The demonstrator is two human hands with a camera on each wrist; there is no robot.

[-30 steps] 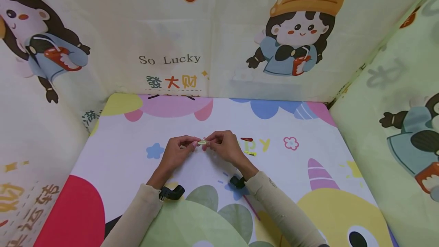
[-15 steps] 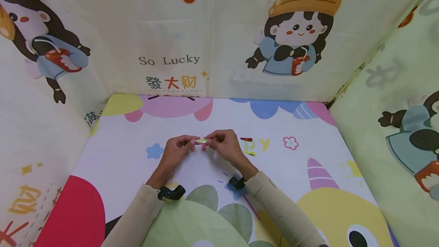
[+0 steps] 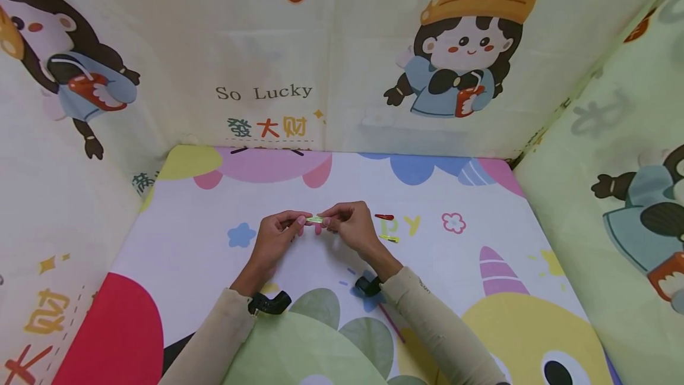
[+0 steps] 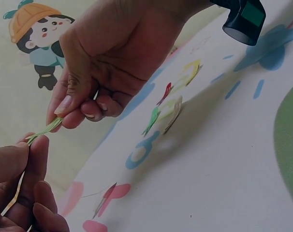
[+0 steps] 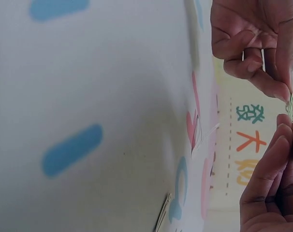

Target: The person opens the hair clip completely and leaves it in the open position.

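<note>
A small light-green hair clip point(image 3: 314, 220) is held up over the middle of the table, between both hands. My left hand point(image 3: 275, 237) pinches one end with thumb and fingertips. The other end is pinched by my right hand point(image 3: 354, 229). Seen from the left wrist, the green hair clip point(image 4: 46, 128) looks thin and edge-on, and the fingertips cover both its ends. Right of my right hand lie a red hair clip point(image 3: 383, 217) and, nearer me, a yellow hair clip point(image 3: 389, 239).
Coloured cartoon shapes and letters are printed on the white tabletop point(image 3: 198, 242). Patterned cloth walls point(image 3: 342, 76) stand at its back and sides. Under the hands, a thin pale shape point(image 4: 105, 200) lies over a pink print; its kind is unclear.
The hands have raised the green hair clip slightly and turned it, so more of its green face shows in the head view. Red and yellow hair clips stay put.
</note>
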